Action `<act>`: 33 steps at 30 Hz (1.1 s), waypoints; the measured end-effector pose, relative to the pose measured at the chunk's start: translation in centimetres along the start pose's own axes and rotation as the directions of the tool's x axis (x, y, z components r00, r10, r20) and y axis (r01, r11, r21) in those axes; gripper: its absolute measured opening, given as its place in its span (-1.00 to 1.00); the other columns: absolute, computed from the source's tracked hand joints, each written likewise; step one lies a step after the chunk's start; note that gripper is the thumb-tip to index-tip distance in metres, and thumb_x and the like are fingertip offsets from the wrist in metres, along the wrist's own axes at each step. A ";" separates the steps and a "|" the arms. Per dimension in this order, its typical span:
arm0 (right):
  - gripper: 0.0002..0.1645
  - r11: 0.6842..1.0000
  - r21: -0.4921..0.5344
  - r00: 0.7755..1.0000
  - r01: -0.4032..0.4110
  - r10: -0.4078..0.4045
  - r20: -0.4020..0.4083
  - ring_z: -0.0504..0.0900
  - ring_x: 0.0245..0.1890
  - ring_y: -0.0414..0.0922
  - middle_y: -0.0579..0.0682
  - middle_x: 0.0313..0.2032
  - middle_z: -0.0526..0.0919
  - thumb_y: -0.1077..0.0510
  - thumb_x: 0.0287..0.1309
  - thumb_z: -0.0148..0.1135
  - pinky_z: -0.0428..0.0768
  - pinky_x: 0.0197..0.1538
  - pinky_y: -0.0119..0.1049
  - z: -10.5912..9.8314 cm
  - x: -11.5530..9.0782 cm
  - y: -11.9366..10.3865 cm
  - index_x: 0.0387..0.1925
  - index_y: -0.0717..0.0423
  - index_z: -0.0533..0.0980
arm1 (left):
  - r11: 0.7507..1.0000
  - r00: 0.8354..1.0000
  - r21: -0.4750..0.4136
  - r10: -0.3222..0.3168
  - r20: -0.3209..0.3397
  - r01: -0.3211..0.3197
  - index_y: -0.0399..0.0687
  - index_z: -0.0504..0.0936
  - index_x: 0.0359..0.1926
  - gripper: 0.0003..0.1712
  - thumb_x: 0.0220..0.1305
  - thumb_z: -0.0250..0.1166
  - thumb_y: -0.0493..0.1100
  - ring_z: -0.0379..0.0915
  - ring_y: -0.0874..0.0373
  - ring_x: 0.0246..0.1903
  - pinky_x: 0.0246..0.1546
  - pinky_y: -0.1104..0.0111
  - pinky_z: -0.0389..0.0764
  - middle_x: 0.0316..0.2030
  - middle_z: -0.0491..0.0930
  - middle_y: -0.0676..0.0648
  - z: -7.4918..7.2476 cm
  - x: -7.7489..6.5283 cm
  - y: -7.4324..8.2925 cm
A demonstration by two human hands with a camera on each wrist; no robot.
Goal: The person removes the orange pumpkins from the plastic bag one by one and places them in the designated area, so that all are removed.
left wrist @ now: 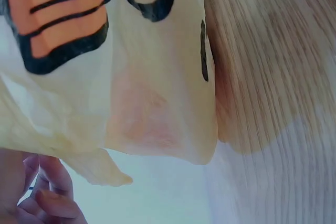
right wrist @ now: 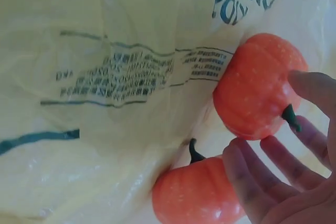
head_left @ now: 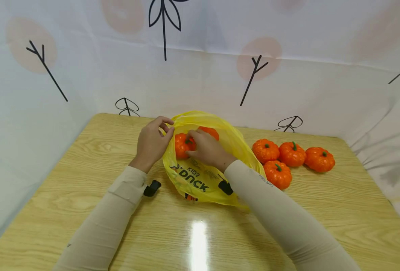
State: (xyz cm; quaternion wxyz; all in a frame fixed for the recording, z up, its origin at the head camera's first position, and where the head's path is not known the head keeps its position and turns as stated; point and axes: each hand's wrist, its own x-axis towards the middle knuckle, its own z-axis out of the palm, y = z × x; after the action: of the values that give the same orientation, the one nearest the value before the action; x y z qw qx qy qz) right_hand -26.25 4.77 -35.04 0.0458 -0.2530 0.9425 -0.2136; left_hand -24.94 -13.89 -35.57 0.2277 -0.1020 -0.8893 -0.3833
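Observation:
A yellow plastic bag (head_left: 206, 117) printed with dark lettering lies with its mouth open on the table. My left hand (head_left: 152, 143) pinches the bag's left rim between thumb and fingers; in the left wrist view, its curled fingers (left wrist: 55, 203) show below the bag's edge. Inside the bag, my right hand (head_left: 209, 148) is at a small orange pumpkin (head_left: 183, 146) with a green stem. The right wrist view shows its fingers spread, thumb and fingertips at the side of that pumpkin (right wrist: 257, 85). A second pumpkin (right wrist: 194, 195) lies beside it in the bag, partly hidden by the hand.
Outside the bag to the right stand several more pumpkins (head_left: 292, 154), the front one (head_left: 277, 175) close to the bag and the right forearm. The wooden table (head_left: 67, 180) meets a patterned white cloth (head_left: 200, 75) at the back.

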 end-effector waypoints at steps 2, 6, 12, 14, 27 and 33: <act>-0.44 1.000 0.010 1.000 -0.003 0.003 0.002 0.57 -0.09 -0.06 0.02 -0.03 0.61 0.00 0.18 0.44 0.61 0.10 -0.22 0.1 0.0 -0.1 0.11 0.12 0.44 | 1.000 1.000 0.002 -0.004 -0.001 0.004 -0.02 0.65 -0.04 -0.81 0.37 0.31 -0.12 0.43 0.13 -0.60 -0.65 0.33 0.40 -0.38 0.62 -0.04 0.0 0.0 0.0; -0.39 0.999 0.045 1.000 -0.024 0.024 0.014 0.56 -0.21 -0.08 0.00 -0.14 0.61 -0.06 0.13 0.47 0.62 -0.03 -0.27 0.4 0.0 -0.2 0.06 0.10 0.39 | 1.000 1.000 0.007 -0.003 -0.003 0.003 -0.02 0.65 -0.05 -0.82 0.37 0.31 -0.12 0.42 0.14 -0.60 -0.65 0.33 0.39 -0.38 0.62 -0.03 0.1 0.1 -0.1; -0.34 0.997 0.066 0.999 -0.043 0.041 0.031 0.55 -0.35 -0.08 -0.01 -0.29 0.58 -0.11 0.10 0.49 0.56 -0.22 -0.35 0.9 -0.1 -0.3 0.02 0.08 0.32 | 1.000 1.000 0.004 0.001 -0.003 -0.001 -0.02 0.65 -0.04 -0.82 0.37 0.30 -0.12 0.42 0.14 -0.60 -0.66 0.33 0.39 -0.38 0.62 -0.03 0.1 0.1 -0.2; -0.34 0.997 0.067 0.999 -0.043 0.042 0.027 0.55 -0.37 -0.08 0.00 -0.32 0.56 -0.11 0.10 0.48 0.54 -0.25 -0.37 1.1 -0.1 -0.2 0.02 0.08 0.31 | 1.000 1.000 0.001 0.001 -0.002 -0.001 -0.02 0.65 -0.04 -0.82 0.38 0.30 -0.12 0.42 0.14 -0.60 -0.66 0.33 0.39 -0.38 0.62 -0.03 0.1 0.1 -0.2; -0.36 0.990 0.122 0.998 -0.068 0.070 -0.007 0.56 -0.21 -0.06 0.01 -0.16 0.59 -0.06 0.11 0.49 0.61 -0.09 -0.28 0.9 -1.2 0.2 0.04 0.05 0.32 | 1.000 1.000 0.012 -0.010 0.016 0.010 -0.02 0.65 -0.05 -0.81 0.38 0.30 -0.11 0.43 0.13 -0.59 -0.65 0.34 0.39 -0.37 0.63 -0.05 -0.1 -0.1 -0.4; -0.31 0.997 0.080 0.999 -0.022 0.025 -0.032 0.57 -0.10 -0.07 0.02 -0.03 0.58 -0.04 0.08 0.51 0.66 0.04 -0.22 0.0 -2.8 0.1 0.11 0.05 0.32 | 0.999 1.000 0.033 -0.003 0.013 0.002 -0.01 0.65 -0.05 -0.82 0.38 0.31 -0.11 0.44 0.13 -0.59 -0.64 0.33 0.40 -0.38 0.63 -0.04 0.3 0.0 -0.4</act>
State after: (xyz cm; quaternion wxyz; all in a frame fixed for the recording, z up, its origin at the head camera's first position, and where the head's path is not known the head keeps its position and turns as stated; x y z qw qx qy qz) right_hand -23.84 6.22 -35.18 0.0427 -0.2362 0.9368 -0.2547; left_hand -25.13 -13.90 -36.01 0.2232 -0.0996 -0.8971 -0.3680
